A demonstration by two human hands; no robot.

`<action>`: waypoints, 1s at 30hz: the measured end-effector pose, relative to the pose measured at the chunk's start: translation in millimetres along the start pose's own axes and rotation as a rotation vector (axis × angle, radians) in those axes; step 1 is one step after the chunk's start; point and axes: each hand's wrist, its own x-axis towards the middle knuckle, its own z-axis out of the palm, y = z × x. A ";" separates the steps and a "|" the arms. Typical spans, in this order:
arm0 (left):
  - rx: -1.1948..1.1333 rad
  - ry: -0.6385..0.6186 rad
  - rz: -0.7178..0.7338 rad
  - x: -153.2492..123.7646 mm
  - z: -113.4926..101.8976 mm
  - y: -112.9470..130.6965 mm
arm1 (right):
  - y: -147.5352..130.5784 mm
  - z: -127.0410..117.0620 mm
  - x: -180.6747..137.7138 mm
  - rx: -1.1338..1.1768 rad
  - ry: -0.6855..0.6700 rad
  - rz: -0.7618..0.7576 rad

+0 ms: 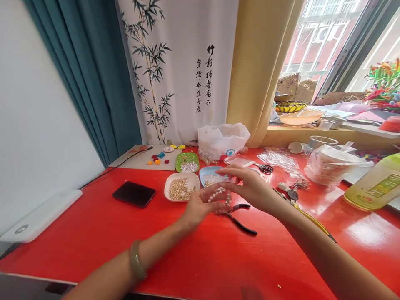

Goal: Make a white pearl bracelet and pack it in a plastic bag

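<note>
Both forearms bare, no sleeves; pale green bangle (136,260) round the wrist of left hand (200,206), w/ smooth rounded band.

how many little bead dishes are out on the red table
3: a white dish of gold beads beside the phone, a green dish behind it, and a blue dish partly hidden by the right hand.

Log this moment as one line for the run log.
left hand: holds pearl strand | right hand: pinches strand | pliers: on red table
</note>
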 end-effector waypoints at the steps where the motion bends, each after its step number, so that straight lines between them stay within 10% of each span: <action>1: -0.016 -0.005 0.013 0.5 -0.9 -1.1 | 0.3 -0.8 0.2 0.012 -0.004 0.039; 18: 0.032 0.024 0.022 -0.6 -6.1 5.2 | 15.0 3.7 -5.0 0.128 0.044 0.093; 23: 0.100 0.105 -0.017 -0.2 -3.7 2.6 | 5.2 10.1 -16.7 -0.443 0.299 -0.261; 30: 0.216 0.048 0.089 1.2 -0.6 -2.3 | -5.8 26.0 -21.6 -0.708 0.142 -0.551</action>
